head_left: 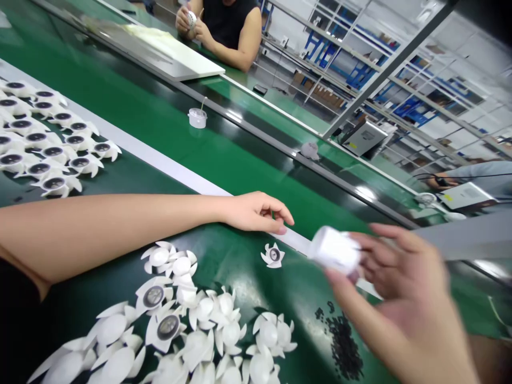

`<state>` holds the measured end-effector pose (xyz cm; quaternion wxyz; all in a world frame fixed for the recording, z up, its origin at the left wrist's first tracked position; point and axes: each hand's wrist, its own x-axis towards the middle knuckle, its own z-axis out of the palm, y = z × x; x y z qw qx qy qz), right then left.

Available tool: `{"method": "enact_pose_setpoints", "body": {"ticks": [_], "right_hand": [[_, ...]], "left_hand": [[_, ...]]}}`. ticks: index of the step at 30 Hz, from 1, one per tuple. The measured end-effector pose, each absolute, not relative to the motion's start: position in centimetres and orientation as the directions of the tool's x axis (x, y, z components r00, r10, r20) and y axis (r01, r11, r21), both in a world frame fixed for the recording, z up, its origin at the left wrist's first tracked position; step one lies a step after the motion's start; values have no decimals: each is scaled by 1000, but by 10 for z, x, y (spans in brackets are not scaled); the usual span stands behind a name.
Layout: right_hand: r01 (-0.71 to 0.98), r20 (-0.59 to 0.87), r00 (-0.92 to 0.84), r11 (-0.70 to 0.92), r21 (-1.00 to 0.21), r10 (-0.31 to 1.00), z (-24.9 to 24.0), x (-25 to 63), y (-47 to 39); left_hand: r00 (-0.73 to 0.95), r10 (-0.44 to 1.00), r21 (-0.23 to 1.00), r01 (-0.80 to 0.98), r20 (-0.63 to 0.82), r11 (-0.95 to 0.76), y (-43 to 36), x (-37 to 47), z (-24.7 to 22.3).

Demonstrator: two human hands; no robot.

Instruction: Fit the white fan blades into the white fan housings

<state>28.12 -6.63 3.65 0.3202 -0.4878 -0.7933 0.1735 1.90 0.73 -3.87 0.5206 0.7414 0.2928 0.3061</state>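
Observation:
My right hand (400, 288) holds a white cylindrical part (335, 249) between thumb and fingers, slightly blurred, at the right. My left hand (260, 212) hovers near the pale strip at the middle, its fingers loosely curled and apart, with nothing visible in them. Just below it, a small white fan wheel (273, 255) lies on the green table. Many white fan wheels (196, 349) are heaped in the lower middle. A pile of small black pieces (344, 346) lies beneath my right hand.
Rows of white fan wheels (37, 137) cover the left side. A clear cup-shaped part (197, 118) sits on the green belt (160, 128) beyond the pale strip. Across the line, a person (236, 32) holds a round white part. Another person's arm shows at right.

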Motion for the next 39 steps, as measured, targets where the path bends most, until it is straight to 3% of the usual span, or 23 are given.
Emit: {"method": "enact_pose_setpoints", "body": {"ticks": [6,15,24,29,32,36,39], "right_hand": [[717,181,-552,574,-396,814,19,252,-60],[620,189,-696,713,-328,693,2,249,-59],[647,156,-635,631,-428,757,-10,256,-49],[631,119,-677,656,-414,726,-7,260,-46],[640,163,-698,709,-294,698,-6,266,-40],[793,451,-542,609,-5,709,2,275,-33],[814,336,-552,581,16,763,13,286,-35]], "left_hand": [[628,768,973,69,130,-222,9,20,-42],[640,758,964,101,127,-247,5,21,-37],[637,766,897,383,-83,-222,-1,31,-23],[629,752,793,554,-198,-254,-7,25,-4],[715,611,723,614,-340,-316,-18,19,17],[746,475,653,653,-467,-383,-40,21,38],[738,486,651,660,-468,-375,-49,26,40]]}}
